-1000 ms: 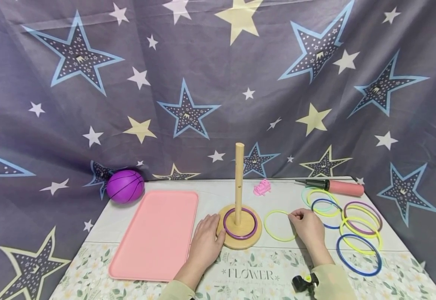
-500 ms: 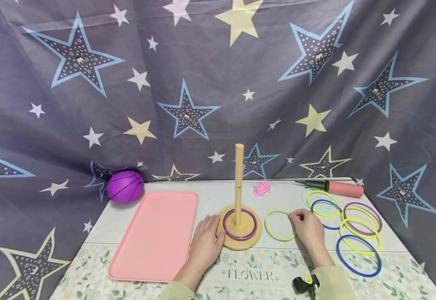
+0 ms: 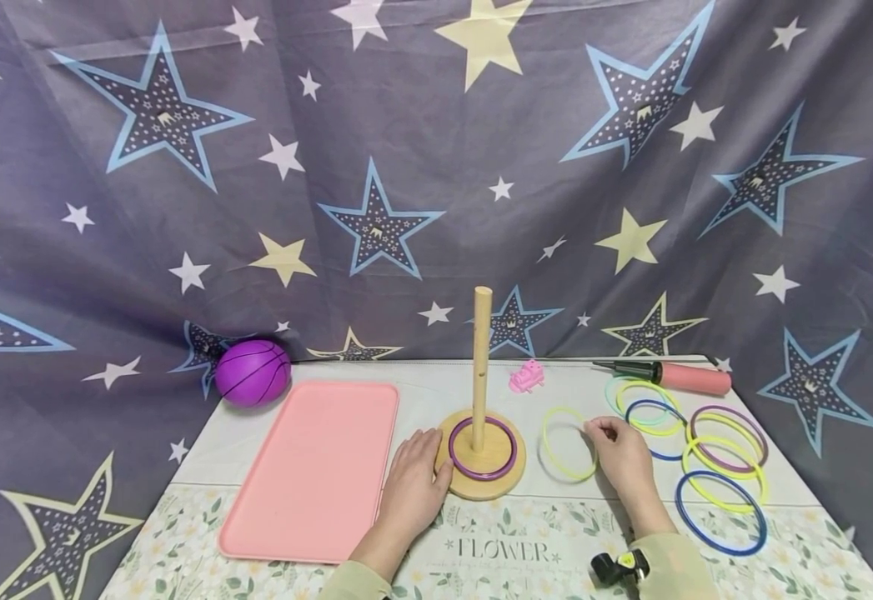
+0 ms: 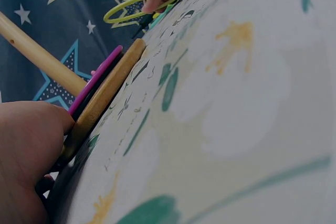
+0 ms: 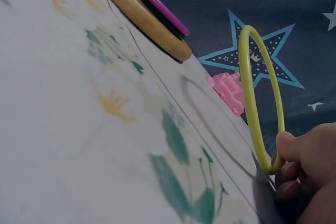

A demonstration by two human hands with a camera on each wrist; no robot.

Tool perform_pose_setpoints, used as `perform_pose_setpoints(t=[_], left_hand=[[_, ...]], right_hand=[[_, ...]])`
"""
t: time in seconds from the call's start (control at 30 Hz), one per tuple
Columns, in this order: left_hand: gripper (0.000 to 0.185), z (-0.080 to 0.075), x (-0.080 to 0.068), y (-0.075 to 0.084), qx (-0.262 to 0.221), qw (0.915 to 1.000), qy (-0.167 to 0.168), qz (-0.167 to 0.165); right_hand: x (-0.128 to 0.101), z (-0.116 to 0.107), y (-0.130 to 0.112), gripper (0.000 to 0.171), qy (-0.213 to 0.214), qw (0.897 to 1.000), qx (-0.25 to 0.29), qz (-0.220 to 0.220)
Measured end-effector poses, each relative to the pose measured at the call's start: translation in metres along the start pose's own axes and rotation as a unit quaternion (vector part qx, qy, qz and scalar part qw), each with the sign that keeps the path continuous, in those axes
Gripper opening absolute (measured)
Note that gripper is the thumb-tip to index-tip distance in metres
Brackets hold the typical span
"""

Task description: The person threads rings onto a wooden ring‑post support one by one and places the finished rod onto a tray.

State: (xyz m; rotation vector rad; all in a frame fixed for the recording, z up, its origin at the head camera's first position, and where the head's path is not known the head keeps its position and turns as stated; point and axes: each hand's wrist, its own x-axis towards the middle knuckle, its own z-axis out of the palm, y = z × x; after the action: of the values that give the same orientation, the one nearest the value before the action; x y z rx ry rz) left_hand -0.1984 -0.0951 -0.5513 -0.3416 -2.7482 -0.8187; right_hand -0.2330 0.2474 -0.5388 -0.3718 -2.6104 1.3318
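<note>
The yellow ring (image 3: 568, 444) is lifting off the counter (image 3: 256, 442), tilting up since a second ago. My right hand (image 3: 619, 454) is pinching its rim in a narrow grip, beside the base (image 3: 481, 479). My left hand (image 3: 411, 487) is resting flat against the base. The thin pinch could be slipping, or the ring could be knocking the peg (image 3: 480, 367).

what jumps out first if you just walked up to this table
The wooden peg stand at the table's middle, a purple ring around its post, with the left hand against its base. Just right of it, the right hand pinches a yellow-green ring, lifted off the table.
</note>
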Motion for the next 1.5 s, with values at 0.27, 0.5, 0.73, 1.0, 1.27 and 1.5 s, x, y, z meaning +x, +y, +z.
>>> perform_pose_setpoints(t=[0.27, 0.5, 0.73, 1.0, 1.27, 1.5], left_hand=[[0.056, 0.001, 0.0, 0.0, 0.002, 1.0, -0.001, -0.001], [0.056, 0.001, 0.0, 0.0, 0.002, 1.0, -0.003, -0.001], [0.056, 0.001, 0.0, 0.001, 0.004, 1.0, -0.004, -0.001], [0.056, 0.001, 0.001, 0.001, 0.005, 1.0, -0.004, 0.001], [0.056, -0.001, 0.001, 0.002, 0.002, 1.0, -0.007, -0.001], [0.056, 0.0, 0.001, 0.001, 0.002, 1.0, -0.006, -0.005]], right_hand=[[0.0, 0.0, -0.002, 0.031, -0.008, 0.998, 0.05, 0.022], [0.0, 0.001, -0.01, 0.033, -0.012, 0.995, 0.09, 0.043], [0.001, -0.003, -0.024, 0.035, 0.0, 0.992, 0.122, 0.028], [-0.001, -0.011, -0.051, 0.035, 0.014, 0.99, 0.14, -0.017], [-0.007, -0.022, -0.093, 0.031, 0.022, 0.979, 0.193, -0.065], [-0.013, -0.032, -0.134, 0.025, 0.033, 0.962, 0.245, -0.114]])
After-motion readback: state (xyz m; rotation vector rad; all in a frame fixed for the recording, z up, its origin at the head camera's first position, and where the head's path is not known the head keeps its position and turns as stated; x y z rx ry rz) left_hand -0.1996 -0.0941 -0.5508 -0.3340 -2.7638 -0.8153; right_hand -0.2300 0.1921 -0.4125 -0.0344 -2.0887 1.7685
